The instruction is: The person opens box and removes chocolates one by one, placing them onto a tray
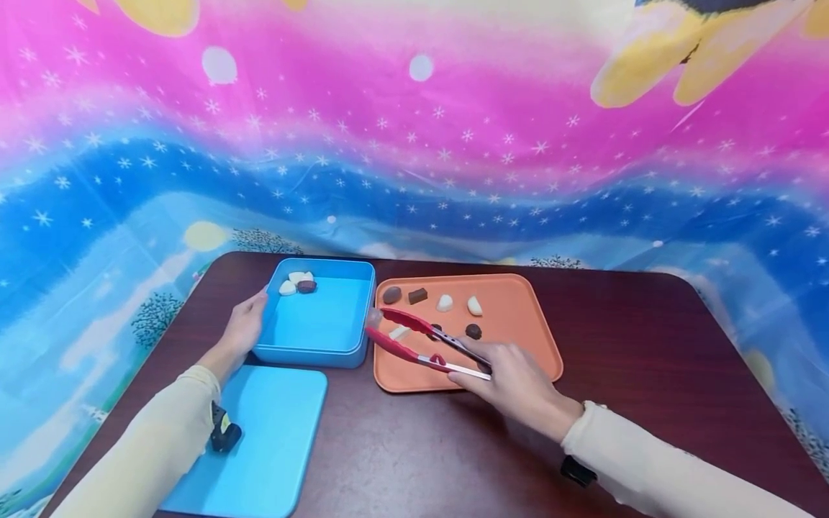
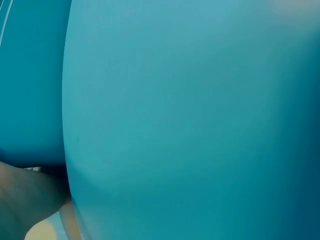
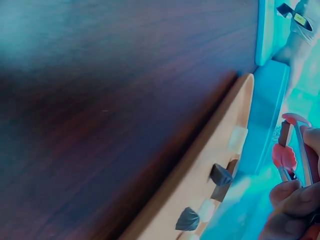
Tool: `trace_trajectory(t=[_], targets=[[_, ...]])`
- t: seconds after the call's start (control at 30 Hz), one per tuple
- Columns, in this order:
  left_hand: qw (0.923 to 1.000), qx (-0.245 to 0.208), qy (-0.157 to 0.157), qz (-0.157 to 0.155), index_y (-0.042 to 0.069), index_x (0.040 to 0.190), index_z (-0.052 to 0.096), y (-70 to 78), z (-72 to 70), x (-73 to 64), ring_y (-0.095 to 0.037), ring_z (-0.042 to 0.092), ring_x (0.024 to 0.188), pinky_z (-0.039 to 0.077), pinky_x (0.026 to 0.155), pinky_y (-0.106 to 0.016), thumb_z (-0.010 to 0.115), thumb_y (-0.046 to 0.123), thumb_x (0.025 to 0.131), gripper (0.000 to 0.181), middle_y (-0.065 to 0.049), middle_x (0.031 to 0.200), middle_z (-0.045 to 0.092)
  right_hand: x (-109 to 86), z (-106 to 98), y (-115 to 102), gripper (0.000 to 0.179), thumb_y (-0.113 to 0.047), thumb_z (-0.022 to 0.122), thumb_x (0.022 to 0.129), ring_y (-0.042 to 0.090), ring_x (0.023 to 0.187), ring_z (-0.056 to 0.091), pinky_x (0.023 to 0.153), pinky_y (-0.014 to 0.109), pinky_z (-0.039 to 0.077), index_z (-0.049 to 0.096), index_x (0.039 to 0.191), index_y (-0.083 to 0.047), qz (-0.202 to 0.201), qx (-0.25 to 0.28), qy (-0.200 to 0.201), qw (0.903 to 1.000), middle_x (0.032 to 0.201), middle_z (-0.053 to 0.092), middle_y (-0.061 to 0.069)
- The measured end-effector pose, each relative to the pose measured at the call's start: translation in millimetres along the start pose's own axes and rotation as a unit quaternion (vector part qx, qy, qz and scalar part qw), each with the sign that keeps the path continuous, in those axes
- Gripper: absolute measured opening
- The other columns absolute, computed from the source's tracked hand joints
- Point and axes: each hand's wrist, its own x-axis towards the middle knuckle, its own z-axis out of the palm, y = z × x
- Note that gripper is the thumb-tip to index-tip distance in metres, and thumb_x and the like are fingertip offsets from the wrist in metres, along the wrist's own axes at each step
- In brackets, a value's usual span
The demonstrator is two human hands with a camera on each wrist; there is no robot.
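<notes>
My right hand (image 1: 521, 388) grips red-tipped metal tongs (image 1: 404, 351) above the left edge of the orange tray (image 1: 518, 352). Between the tong tips is a brown chocolate (image 3: 285, 134), beside the right wall of the blue box (image 1: 317, 356). My left hand (image 1: 242, 327) rests against the box's left wall, its fingertips partly hidden. Inside the box, a dark brown chocolate (image 1: 306, 286) lies with white chocolates (image 1: 287, 288) in the far left corner. On the tray are a brown oval chocolate (image 1: 392, 295), a brown block (image 1: 417, 296), white pieces (image 1: 475, 306) and dark ones (image 1: 473, 332).
A flat blue lid (image 1: 278, 432) lies on the dark wooden table (image 1: 382, 453) in front of the box, under my left forearm. The box and tray stand side by side, nearly touching. A colourful printed cloth (image 1: 388, 144) hangs behind the table.
</notes>
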Motion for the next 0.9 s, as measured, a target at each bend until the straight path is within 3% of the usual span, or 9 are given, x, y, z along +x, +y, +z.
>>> trace_trajectory(t=[0.4,0.47,0.57,0.67,0.77,0.9], targets=[[1.0000,-0.003,0.001,-0.001,0.012,0.163,0.003,1.3,0.2,-1.0,-0.038,0.003,0.159,0.012,0.128,-0.059,0.014,0.044,0.111,0.062,-0.013,0.171,0.004,-20.3,-6,17,0.061,-0.049,0.079,0.085,0.003,0.055,0.031,0.049,0.020,0.030,0.065,0.138,-0.022,-0.011,0.000,0.015,0.9998,0.059,0.038,-0.013],[1.0000,-0.002,0.002,-0.001,0.012,0.163,0.003,1.4,-0.1,-0.2,-0.038,0.003,0.159,0.012,0.128,-0.059,0.014,0.044,0.111,0.061,-0.013,0.171,0.004,-23.2,-7,20,0.061,-0.049,0.078,0.085,0.003,0.057,0.035,0.051,0.021,0.032,0.064,0.138,-0.022,-0.010,-0.007,0.016,0.9998,0.061,0.045,-0.012],[1.0000,-0.003,0.001,-0.005,0.012,0.163,0.002,0.8,-0.5,0.8,-0.038,0.003,0.159,0.012,0.128,-0.059,0.013,0.045,0.111,0.062,-0.013,0.171,0.003,-28.2,-8,23,0.060,-0.048,0.079,0.085,0.004,0.067,0.053,0.055,0.024,0.040,0.065,0.138,-0.023,-0.010,-0.019,0.021,0.9995,0.081,0.071,-0.005],[1.0000,-0.005,0.001,-0.008,0.011,0.162,0.002,-0.1,-0.7,1.8,-0.038,0.003,0.159,0.012,0.128,-0.059,0.013,0.046,0.111,0.063,-0.014,0.171,0.003,-32.9,-8,27,0.059,-0.049,0.079,0.085,0.010,0.088,0.067,0.063,0.030,0.049,0.066,0.137,-0.023,-0.016,-0.030,0.027,0.9991,0.117,0.076,0.001],[0.9999,-0.006,0.002,-0.008,0.011,0.162,0.002,-0.4,-1.0,1.8,-0.038,0.003,0.159,0.012,0.128,-0.059,0.013,0.045,0.111,0.063,-0.014,0.171,0.003,-36.8,-9,30,0.059,-0.049,0.078,0.085,0.016,0.101,0.072,0.068,0.037,0.057,0.067,0.136,-0.022,-0.014,-0.034,0.024,0.9991,0.126,0.074,0.001],[1.0000,-0.006,0.003,-0.007,0.011,0.162,0.002,0.4,-0.9,1.6,-0.038,0.003,0.159,0.012,0.128,-0.059,0.014,0.044,0.111,0.062,-0.013,0.171,0.003,-40.2,-9,35,0.057,-0.048,0.078,0.086,0.017,0.100,0.073,0.069,0.039,0.058,0.068,0.135,-0.022,-0.009,-0.038,0.020,0.9990,0.124,0.074,0.001]])
